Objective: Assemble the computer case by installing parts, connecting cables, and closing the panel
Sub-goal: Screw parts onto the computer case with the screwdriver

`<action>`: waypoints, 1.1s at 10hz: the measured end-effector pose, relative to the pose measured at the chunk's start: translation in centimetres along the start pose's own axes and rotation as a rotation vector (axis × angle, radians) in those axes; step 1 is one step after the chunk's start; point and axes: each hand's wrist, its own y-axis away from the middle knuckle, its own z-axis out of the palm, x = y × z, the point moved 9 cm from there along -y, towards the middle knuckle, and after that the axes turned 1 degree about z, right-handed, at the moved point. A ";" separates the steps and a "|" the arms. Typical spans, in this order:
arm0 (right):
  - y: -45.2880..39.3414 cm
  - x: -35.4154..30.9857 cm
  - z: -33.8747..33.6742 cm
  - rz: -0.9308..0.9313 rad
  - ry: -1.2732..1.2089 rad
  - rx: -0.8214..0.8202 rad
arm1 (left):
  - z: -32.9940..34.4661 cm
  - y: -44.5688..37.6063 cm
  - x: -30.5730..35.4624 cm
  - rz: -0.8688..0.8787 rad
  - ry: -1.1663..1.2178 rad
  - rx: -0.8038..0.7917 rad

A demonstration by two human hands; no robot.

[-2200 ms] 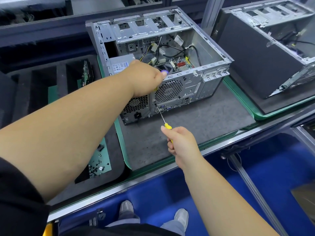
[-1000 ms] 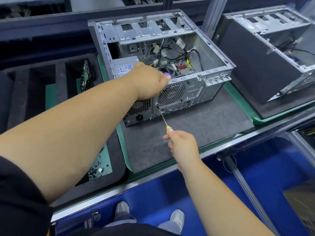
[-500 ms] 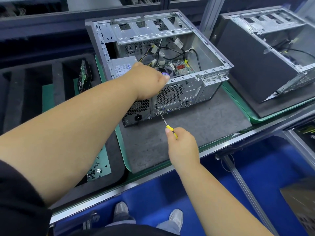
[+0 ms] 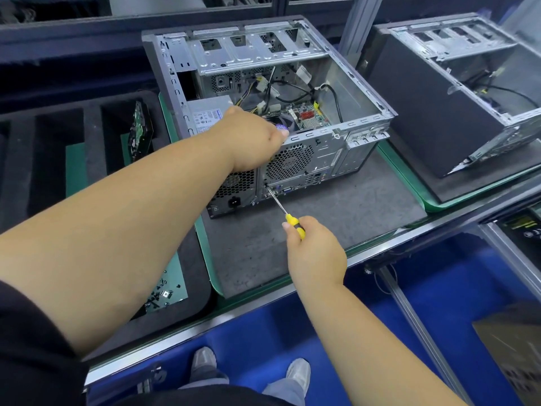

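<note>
Now the open computer case (image 4: 336, 92) lies on its side on a grey mat (image 4: 336, 218). L hand (image 4: 251, 142) curls over its rear top edge. R hand (image 4: 314, 250) grips a yellow-handled screwdriver (image 4: 282, 209), tip at the rear panel near the I/O ports.

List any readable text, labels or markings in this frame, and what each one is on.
None can be quoted with confidence.
Power supply label: printed lines with blue lettering, too blurred to read.
Black sheet at the right edge: yellow lines and white compliance-style marks, too small to read.
Motherboard, rear ports: no legible markings.
</note>
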 end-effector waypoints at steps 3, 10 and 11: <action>2.4 -0.7 6.9 0.722 -1.398 -0.758 | 0.1 -0.1 0.0 0.011 0.013 0.008; 3.0 -1.7 7.0 0.757 -1.600 -0.971 | 0.5 -0.5 -0.1 0.063 -0.033 0.021; 2.3 -0.7 6.6 0.679 -1.410 -0.854 | 0.5 -0.5 -0.1 0.065 -0.029 0.027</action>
